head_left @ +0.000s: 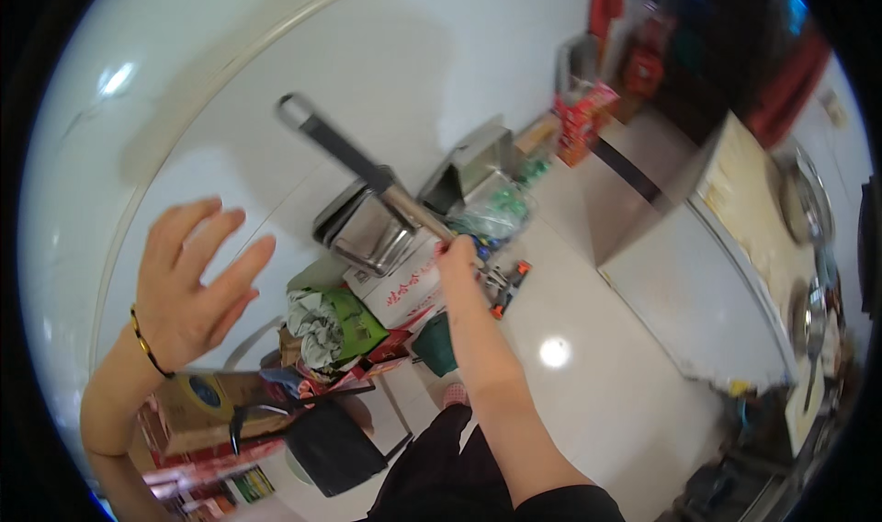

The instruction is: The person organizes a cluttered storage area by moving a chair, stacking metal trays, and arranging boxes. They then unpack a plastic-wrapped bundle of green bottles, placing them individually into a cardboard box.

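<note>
In front of the white wall [487,44] and pale floor [616,393], the mop-like tool [419,215] slants, already in hand; what else is done or left cannot be told. The left hand [190,297] is raised, spread and empty; the right hand [458,254] is wrapped round the tool

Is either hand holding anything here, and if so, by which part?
The right hand holds a pole by its shaft, below the black grip. The left hand is open, holding nothing.
</note>
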{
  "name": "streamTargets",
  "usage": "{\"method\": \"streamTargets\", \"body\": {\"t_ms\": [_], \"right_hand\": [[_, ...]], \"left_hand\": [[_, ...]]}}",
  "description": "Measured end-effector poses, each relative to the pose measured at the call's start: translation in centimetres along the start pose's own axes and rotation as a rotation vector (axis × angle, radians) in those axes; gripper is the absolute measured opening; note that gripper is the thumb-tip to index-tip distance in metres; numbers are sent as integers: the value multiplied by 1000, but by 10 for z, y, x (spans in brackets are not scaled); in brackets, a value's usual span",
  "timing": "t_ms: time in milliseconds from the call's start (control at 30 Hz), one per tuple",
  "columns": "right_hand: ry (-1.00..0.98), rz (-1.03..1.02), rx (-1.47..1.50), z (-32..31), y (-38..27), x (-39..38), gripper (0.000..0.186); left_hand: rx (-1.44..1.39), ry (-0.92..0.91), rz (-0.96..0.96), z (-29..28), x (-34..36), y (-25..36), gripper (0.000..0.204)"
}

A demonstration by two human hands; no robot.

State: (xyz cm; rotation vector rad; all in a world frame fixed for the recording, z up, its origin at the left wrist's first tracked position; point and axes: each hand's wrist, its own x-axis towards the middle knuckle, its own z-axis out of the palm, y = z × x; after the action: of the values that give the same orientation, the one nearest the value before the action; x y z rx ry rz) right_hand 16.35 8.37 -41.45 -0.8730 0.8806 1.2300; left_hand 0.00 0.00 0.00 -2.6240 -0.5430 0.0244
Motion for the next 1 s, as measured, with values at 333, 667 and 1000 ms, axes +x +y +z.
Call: {"method": "streamTargets", "body": {"t_ms": [333,667,1000], "right_hand": [[-212,136,-130,92,-62,57,13],[-544,167,-626,83,-46,66,36],[-4,36,-1974,-265,-82,69,32]], "left_hand": [[-118,-373,-760,-8,-149,79,51],[-414,-588,-1243,-10,-260,203,49],[-806,-1047,-2388,-123,-463,602,45]]}}
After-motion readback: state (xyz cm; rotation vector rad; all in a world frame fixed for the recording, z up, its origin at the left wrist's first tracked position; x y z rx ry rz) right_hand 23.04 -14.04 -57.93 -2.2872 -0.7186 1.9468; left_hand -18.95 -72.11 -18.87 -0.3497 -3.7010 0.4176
